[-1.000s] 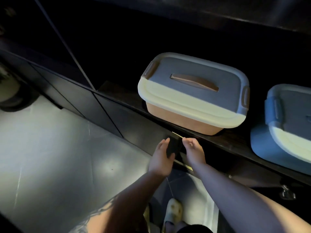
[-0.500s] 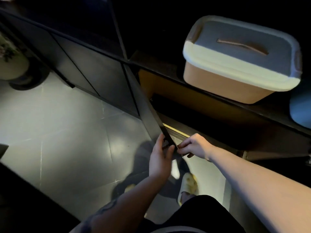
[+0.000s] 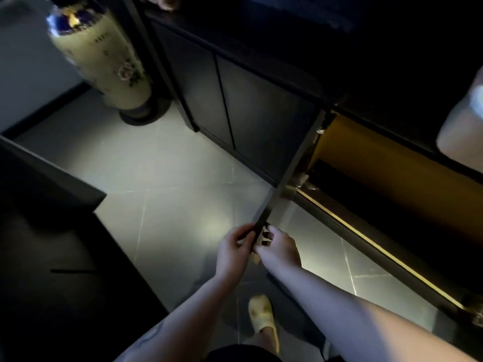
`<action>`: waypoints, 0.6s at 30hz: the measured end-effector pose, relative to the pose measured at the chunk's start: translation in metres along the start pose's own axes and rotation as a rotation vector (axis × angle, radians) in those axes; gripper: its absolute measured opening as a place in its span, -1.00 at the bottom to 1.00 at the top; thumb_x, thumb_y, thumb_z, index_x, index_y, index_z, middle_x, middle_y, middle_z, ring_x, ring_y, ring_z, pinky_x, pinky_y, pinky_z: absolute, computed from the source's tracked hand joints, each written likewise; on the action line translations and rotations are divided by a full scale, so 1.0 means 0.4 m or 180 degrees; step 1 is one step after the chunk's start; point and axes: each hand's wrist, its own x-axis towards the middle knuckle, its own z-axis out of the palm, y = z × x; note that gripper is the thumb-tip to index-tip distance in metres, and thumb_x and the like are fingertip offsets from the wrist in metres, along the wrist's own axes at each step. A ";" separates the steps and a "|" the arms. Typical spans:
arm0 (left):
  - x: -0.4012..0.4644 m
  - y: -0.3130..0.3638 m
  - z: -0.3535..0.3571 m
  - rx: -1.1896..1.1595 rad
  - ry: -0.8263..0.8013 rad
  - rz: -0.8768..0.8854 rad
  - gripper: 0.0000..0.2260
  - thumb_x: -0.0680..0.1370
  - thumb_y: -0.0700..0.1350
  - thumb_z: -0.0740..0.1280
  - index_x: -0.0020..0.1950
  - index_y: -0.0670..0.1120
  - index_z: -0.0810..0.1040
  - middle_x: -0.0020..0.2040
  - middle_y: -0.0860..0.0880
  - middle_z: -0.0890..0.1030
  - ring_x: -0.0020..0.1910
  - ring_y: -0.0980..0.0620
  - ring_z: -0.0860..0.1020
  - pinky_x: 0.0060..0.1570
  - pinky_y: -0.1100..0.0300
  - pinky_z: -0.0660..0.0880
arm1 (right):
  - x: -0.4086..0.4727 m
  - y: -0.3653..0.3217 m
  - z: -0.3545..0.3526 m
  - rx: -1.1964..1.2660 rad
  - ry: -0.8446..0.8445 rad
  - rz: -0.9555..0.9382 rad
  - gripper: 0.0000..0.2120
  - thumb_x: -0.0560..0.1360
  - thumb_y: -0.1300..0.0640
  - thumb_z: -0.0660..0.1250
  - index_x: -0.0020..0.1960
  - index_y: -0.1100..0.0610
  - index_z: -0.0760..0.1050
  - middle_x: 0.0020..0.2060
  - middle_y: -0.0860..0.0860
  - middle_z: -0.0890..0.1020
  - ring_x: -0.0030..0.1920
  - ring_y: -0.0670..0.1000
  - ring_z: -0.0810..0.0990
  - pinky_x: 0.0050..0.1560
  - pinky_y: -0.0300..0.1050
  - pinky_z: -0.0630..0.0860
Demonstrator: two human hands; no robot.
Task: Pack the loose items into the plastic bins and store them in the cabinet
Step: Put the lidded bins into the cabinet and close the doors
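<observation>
A dark cabinet door [image 3: 290, 176] stands swung out from the low black cabinet [image 3: 235, 105], seen edge-on. My left hand [image 3: 234, 250] grips the door's free edge from the left side. My right hand [image 3: 278, 248] holds the same edge from the right. Behind the door the cabinet's inside [image 3: 392, 176] shows a yellow-brown wall and a dark floor. A plastic bin [image 3: 462, 129] with a pale lid sits on the cabinet's top at the right edge of the view, mostly cut off.
A tall cream floral vase [image 3: 104, 58] stands on the grey tiled floor [image 3: 162, 178] left of the cabinet. A dark piece of furniture [image 3: 52, 231] fills the lower left. My foot in a yellow slipper [image 3: 262, 313] is below my hands.
The door has swung further out from the cabinet, with both hands on its edge moving toward me. The view has turned left, so the bins have slid off to the right.
</observation>
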 end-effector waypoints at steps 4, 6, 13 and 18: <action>0.070 -0.005 -0.091 0.0158 0.0451 -0.0079 -0.78 0.53 -0.25 0.31 0.05 0.03 0.63 -0.01 0.06 0.66 -0.01 0.19 0.60 -0.04 0.38 0.51 | 0.054 -0.111 0.071 -0.0023 -0.0042 0.0002 -0.50 0.48 -0.03 0.35 0.38 -0.01 0.34 0.24 0.00 0.54 0.19 0.07 0.53 0.01 -0.10 0.43; 0.106 0.006 -0.114 0.0239 0.0630 -0.0176 -0.79 0.52 -0.26 0.30 0.04 -0.02 0.65 -0.02 0.03 0.67 -0.01 0.12 0.61 0.02 0.25 0.52 | 0.074 -0.151 0.093 -0.0098 -0.0050 -0.0053 -0.49 0.50 -0.05 0.32 0.40 0.01 0.30 0.25 0.01 0.52 0.20 0.08 0.52 0.03 -0.08 0.43; 0.133 0.086 -0.065 0.0783 0.1113 -0.0115 -0.76 0.54 -0.27 0.23 0.04 0.00 0.62 0.02 -0.01 0.64 -0.02 0.04 0.58 -0.03 0.16 0.51 | 0.079 -0.123 -0.010 0.0394 0.0238 -0.0072 -0.42 0.50 0.04 0.37 0.45 -0.08 0.22 0.30 -0.03 0.48 0.24 0.03 0.50 0.04 -0.12 0.43; 0.139 0.303 0.190 0.0691 -0.0038 0.1065 -0.73 0.56 -0.25 0.24 0.15 0.04 0.55 0.07 0.16 0.53 0.03 0.31 0.48 0.01 0.50 0.33 | 0.079 -0.007 -0.310 0.0482 0.1120 -0.0209 -0.53 0.47 0.00 0.40 0.35 -0.06 0.37 0.20 -0.07 0.57 0.10 -0.06 0.59 0.08 -0.15 0.48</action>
